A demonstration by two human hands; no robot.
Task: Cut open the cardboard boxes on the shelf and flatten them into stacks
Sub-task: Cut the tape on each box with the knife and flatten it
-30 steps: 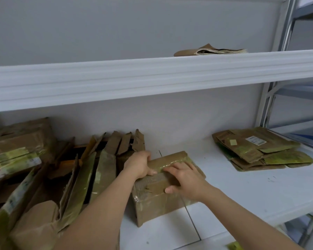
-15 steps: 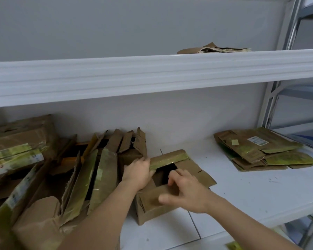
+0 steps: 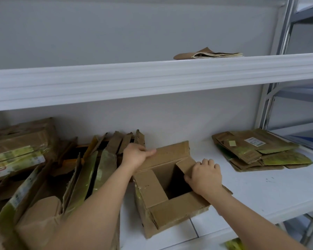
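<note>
**Opening the box flaps before flattening**

Person is working on one small cardboard box [image 3: 170, 201] sitting on the white lower shelf [image 3: 260, 192], near the front edge, between the messy box pile [image 3: 49, 177] on the left and the flattened stack [image 3: 260, 150] on the right. Box is standing upright, top is opening, all four flaps are partly spread, inside is looking dark and empty as far as visible.

Left hand [image 3: 135, 156] is gripping the far long flap [image 3: 170, 154], fingers curled over its left end with the thumb lying along the edge, and holding it up and back. Right hand [image 3: 205, 175] is gripping the right short flap [image 3: 185, 164], fingers curled over its edge, thumb underneath, so the exact pinch is partly hidden.

No cutter is showing in either hand.

Doing it well, as a judgement: both flaps are needing to go fully outward so the top is clear. Then the bottom seam is needing opening too, otherwise the box is not going to collapse. Bottom tape state is not visible from here. Pulling evenly with both hands is keeping the box from sliding off the front edge. Cardboard is looking worn and creased, so flaps may be tearing if yanked. Once flat, it is going onto the stack at right, which is well apart from the box.

Another flattened bundle [image 3: 211, 55] is lying on the upper shelf [image 3: 116, 78].
</note>
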